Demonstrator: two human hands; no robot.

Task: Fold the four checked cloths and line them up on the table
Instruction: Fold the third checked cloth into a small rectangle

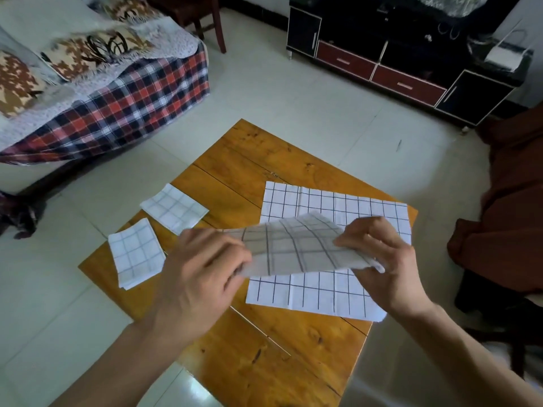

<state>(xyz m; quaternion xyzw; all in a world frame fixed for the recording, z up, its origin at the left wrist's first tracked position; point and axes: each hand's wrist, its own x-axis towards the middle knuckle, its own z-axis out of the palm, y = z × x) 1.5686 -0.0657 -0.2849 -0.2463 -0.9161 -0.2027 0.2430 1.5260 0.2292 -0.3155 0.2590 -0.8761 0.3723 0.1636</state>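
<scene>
1. The left hand (202, 265) and right hand (385, 259) are being held above the table (264, 362), fingers curled.
2. A folded cloth (296, 248) is being pinched at both ends, stretched between them over a flat cloth (329, 201).
3. Two folded cloths (173, 208) are lying at the left edge.

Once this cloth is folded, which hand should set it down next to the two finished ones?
Left, probably. The two folded cloths lie along the table's left edge, just beyond the left hand. The right hand, gripping the held cloth's other end, would need to cross over.
</scene>
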